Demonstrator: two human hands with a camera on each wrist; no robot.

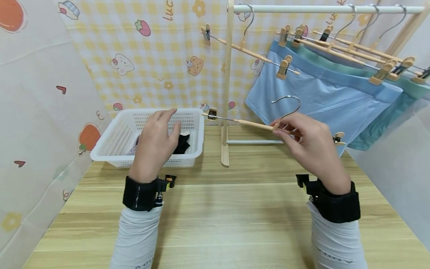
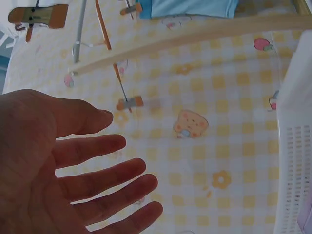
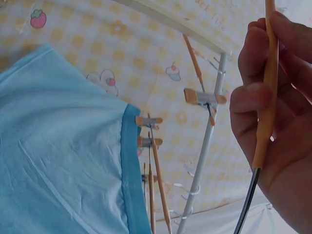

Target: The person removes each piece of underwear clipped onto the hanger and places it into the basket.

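My right hand [image 1: 309, 144] pinches the middle of a wooden clip hanger [image 1: 255, 124] between thumb and fingers, with its metal hook pointing up. The right wrist view shows the fingers curled round the hanger's wooden bar [image 3: 266, 112]. One clip [image 1: 212, 114] is at its left end; the other end passes behind my hand. My left hand [image 1: 157, 142] is raised in front of the white basket [image 1: 114, 149], holding nothing, with its fingers spread apart in the left wrist view. Inside the basket lie a black cloth [image 1: 182, 144] and some lilac fabric, partly hidden by that hand.
A rack with a white rail [image 1: 302, 9] stands at the back right. Blue shorts [image 1: 322, 89] and green shorts [image 1: 364, 134] hang there from clip hangers. Another hanger [image 1: 250, 50] without a garment hangs at the rail's left end, near the wooden post [image 1: 228, 74].
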